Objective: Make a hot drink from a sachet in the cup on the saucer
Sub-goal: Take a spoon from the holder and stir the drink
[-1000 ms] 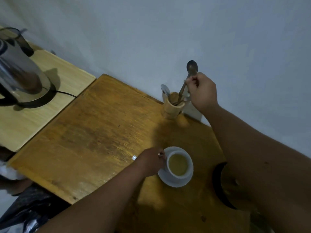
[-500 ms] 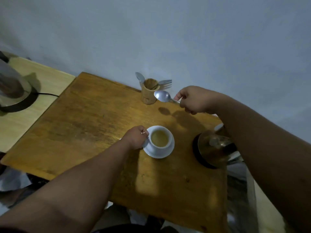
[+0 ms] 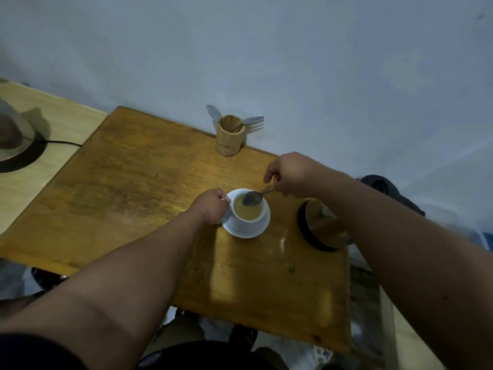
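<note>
A white cup point(image 3: 250, 221) holding tan liquid stands on a white saucer point(image 3: 246, 232) near the middle of the wooden table point(image 3: 128, 198). My left hand point(image 3: 212, 205) is closed on the cup's handle at its left side. My right hand point(image 3: 289, 174) pinches the handle of a metal spoon point(image 3: 253, 198), whose bowl hovers over the cup's far rim, just above the liquid. No sachet is in view.
A wooden holder point(image 3: 230, 138) with a spoon and a fork stands at the table's back edge by the wall. A shiny metal kettle point(image 3: 324, 225) on a black base sits right of the saucer. Another kettle point(image 3: 13, 137) rests on the pale side table, far left.
My right hand lifted a spoon out of the holder, swung it down and left, and now holds it over the cup. My left hand stayed on the cup's handle.
</note>
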